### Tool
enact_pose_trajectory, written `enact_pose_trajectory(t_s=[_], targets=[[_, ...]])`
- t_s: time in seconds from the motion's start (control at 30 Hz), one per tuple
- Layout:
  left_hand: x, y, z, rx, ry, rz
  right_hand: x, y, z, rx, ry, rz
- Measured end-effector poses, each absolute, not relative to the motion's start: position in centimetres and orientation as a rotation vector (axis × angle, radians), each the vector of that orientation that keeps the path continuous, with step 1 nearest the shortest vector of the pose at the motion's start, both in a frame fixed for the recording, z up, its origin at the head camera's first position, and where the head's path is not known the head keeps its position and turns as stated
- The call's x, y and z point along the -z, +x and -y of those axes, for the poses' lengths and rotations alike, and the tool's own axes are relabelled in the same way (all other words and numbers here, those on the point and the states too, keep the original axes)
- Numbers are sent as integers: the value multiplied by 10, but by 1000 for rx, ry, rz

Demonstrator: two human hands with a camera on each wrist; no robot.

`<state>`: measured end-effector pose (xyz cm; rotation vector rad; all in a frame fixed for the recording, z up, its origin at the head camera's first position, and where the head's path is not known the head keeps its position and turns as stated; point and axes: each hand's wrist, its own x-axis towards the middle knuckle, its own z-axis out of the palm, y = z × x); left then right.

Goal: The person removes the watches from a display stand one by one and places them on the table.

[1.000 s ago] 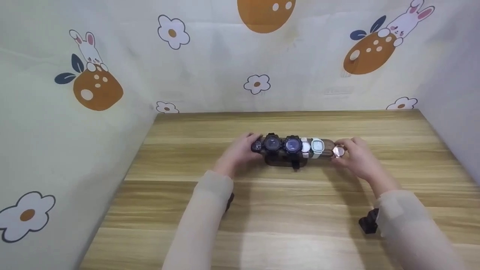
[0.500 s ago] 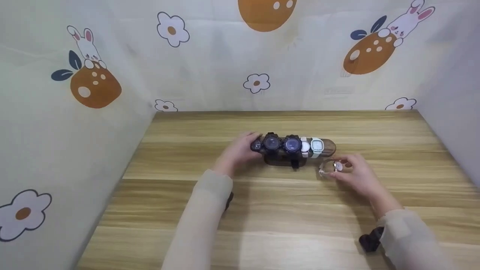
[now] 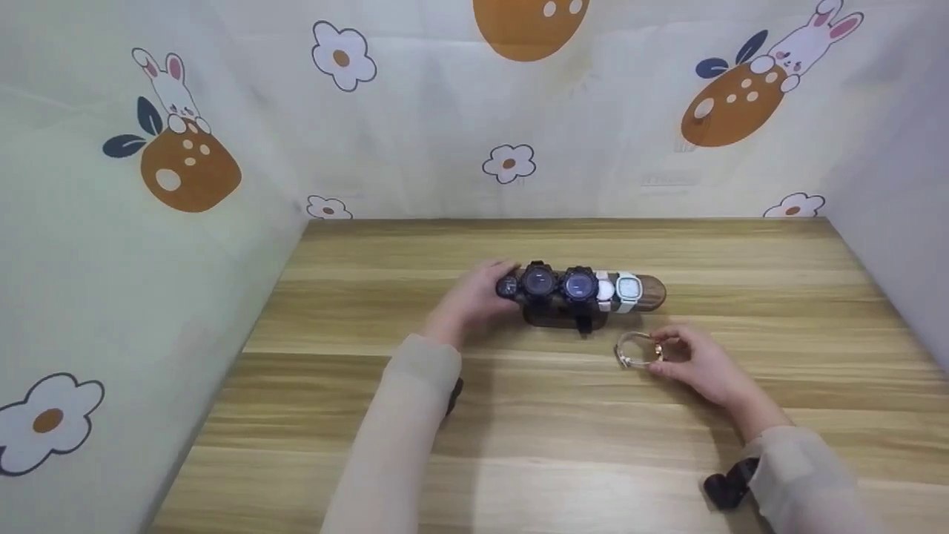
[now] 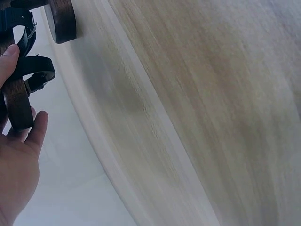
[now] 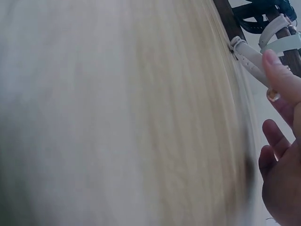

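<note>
A dark wooden watch stand (image 3: 652, 293) stands toward the back of the table. On its bar sit a small black watch (image 3: 508, 288), two large black watches (image 3: 539, 281), a white watch (image 3: 604, 290) and a mint-green square watch (image 3: 629, 288). My left hand (image 3: 477, 299) grips the bar's left end; in the left wrist view the thumb lies on the dark bar (image 4: 19, 106). In front of the stand's right end, my right hand (image 3: 708, 371) pinches a light-strapped watch (image 3: 625, 362) by its gold-coloured case. The strap forms a closed loop pointing left, apart from the stand.
The wood-grain table (image 3: 563, 437) extends in front of the stand. Behind it rises a white backdrop (image 3: 415, 148) printed with bunnies and flowers, and side walls flank the table. A black device (image 3: 730, 486) is on my right wrist.
My right hand has drawn the light-strapped watch off the stand's right end, then toward me and slightly left, turning it so the loop shows. My left hand stays on the stand.
</note>
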<state>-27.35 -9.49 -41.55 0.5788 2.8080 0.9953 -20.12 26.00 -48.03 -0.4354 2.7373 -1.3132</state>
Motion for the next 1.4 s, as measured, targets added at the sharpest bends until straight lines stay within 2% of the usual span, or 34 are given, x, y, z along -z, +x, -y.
enact_pose_trajectory(t_s=[0.43,0.7,1.17,1.4], targets=[[420,-276,96,-1032,618,-2803,485,-205,-262,1227,-520,-2681],[421,-275,95,-1084,563,-2778,478,-208,-265,1227,-450,-2662],[422,-275,96,-1139,517,-2752,442,-218,-268,1254,-261,-2723],[422,-276,96,-1156,537,-2747,422,-227,-255,1231,-349,-2840]])
